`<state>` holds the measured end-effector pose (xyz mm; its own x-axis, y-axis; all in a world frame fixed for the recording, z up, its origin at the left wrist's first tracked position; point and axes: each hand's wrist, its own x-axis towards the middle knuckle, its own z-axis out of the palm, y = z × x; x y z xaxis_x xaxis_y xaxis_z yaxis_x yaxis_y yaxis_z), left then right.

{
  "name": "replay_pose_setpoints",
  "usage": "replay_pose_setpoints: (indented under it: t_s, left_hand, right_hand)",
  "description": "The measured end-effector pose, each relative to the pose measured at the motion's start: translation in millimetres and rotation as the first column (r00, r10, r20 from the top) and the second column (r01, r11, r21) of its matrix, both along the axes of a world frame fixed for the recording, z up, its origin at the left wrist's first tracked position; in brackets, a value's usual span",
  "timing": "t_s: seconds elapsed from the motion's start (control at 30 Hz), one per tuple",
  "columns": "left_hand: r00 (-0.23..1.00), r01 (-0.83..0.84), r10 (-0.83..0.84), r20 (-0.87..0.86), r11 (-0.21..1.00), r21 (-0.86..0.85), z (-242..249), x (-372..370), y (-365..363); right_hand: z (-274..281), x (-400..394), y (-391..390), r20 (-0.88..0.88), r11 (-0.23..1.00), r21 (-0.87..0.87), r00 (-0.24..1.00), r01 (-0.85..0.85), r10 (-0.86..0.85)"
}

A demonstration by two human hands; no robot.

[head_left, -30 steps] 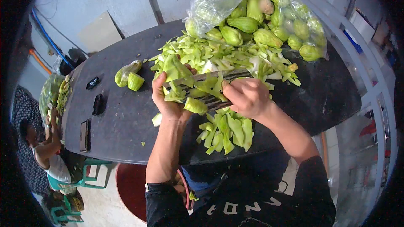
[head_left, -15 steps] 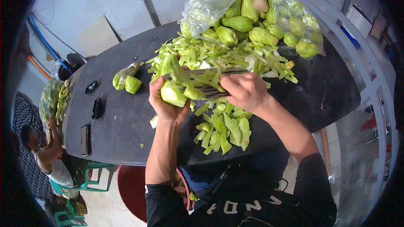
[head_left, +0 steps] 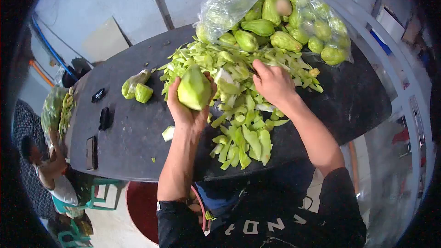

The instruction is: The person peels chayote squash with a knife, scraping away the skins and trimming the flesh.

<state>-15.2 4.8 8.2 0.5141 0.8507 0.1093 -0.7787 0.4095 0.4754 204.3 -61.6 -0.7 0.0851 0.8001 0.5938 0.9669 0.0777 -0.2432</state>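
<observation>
My left hand (head_left: 189, 108) grips a peeled chayote (head_left: 195, 88), pale green and held upright above the table. My right hand (head_left: 275, 82) is closed to its right, apart from the chayote. It is closed on the knife seen in the earlier frame; the blade is hardly visible now, turned edge-on or hidden. Under and behind both hands lies a large heap of green peelings (head_left: 229, 59). A smaller pile of peel strips (head_left: 248, 142) lies nearer the table's front edge. One pale cut piece (head_left: 168, 133) rests just left of my left forearm.
Unpeeled chayotes (head_left: 259, 27) fill a clear plastic bag (head_left: 225, 11) at the back of the dark table (head_left: 138, 142). Chayote pieces (head_left: 138, 87) and small dark objects (head_left: 105, 118) lie on the left. A red tub (head_left: 140, 206) stands below; another person (head_left: 57, 174) sits far left.
The knife blade has come away from the chayote, and my right hand has moved slightly up and right. The chayote now stands more upright in my left hand. Peel has dropped onto the heap.
</observation>
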Motion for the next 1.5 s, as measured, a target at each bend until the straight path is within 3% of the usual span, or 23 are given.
replay_pose_setpoints:
  t_s: [0.07, 0.17, 0.3, 0.33, 0.47, 0.6, 0.67, 0.77, 0.83, 0.9, 1.07, 1.23, 1.27, 1.5]
  left_hand:
    - [0.997, -0.041, 0.052, 0.049, 0.979, -0.198, 3, -5, 1]
    - [0.994, -0.092, 0.103, 0.04, 0.972, -0.214, -2, -6, 5]
    - [0.998, -0.023, 0.018, -0.056, 0.995, -0.093, -3, -8, -2]
    - [0.993, -0.077, 0.064, -0.1, 0.989, -0.13, -3, -5, -3]
    - [0.997, -0.029, 0.025, -0.071, 0.998, -0.054, -11, -3, 3]
    - [0.998, 0.002, -0.003, -0.062, 1.0, -0.009, -12, -4, 4]
    - [1.0, 0.01, -0.009, 0.011, 0.996, -0.089, -12, -3, 4]
    - [0.993, -0.099, 0.088, -0.081, 0.984, -0.149, 1, -5, -8]
    - [0.998, -0.063, 0.059, -0.037, 0.988, -0.143, 3, -7, -9]
    - [0.992, -0.124, 0.122, -0.035, 0.99, -0.062, 4, -8, -9]
    - [0.996, -0.091, 0.091, -0.004, 0.995, -0.031, 10, -10, -15]
    - [0.992, -0.11, 0.108, -0.064, 0.993, -0.03, 6, -10, -11]
    - [0.97, -0.195, 0.189, -0.155, 0.98, -0.024, 4, -7, -13]
    - [0.975, -0.071, 0.092, -0.201, 0.992, 0.107, 5, -3, -21]
  right_hand:
    - [-2, -1, -2, -0.001, 1.0, 0.026, 1.0, -0.012, 0.012]
    - [-6, -10, -5, 0.105, 0.98, 0.133, 0.986, -0.145, 0.131]
    - [0, -35, -13, 0.336, 0.85, 0.349, 0.899, -0.394, 0.279]
    - [3, -39, -16, 0.396, 0.855, 0.314, 0.875, -0.413, 0.278]
    - [7, -54, -23, 0.454, 0.808, 0.34, 0.836, -0.482, 0.308]
    - [4, -57, -21, 0.473, 0.795, 0.366, 0.833, -0.484, 0.289]
    - [5, -56, -22, 0.485, 0.804, 0.369, 0.835, -0.466, 0.261]
    - [7, -52, -24, 0.444, 0.861, 0.315, 0.864, -0.4, 0.239]
    - [3, -46, -20, 0.429, 0.868, 0.318, 0.874, -0.382, 0.228]
    - [2, -42, -20, 0.374, 0.871, 0.314, 0.892, -0.379, 0.253]
    - [5, -42, -22, 0.329, 0.866, 0.313, 0.9, -0.39, 0.287]
    - [4, -35, -23, 0.223, 0.904, 0.247, 0.929, -0.348, 0.296]
    - [3, -33, -21, 0.223, 0.905, 0.247, 0.929, -0.347, 0.296]
    - [-2, -19, -7, 0.167, 0.931, 0.268, 0.964, -0.247, 0.208]
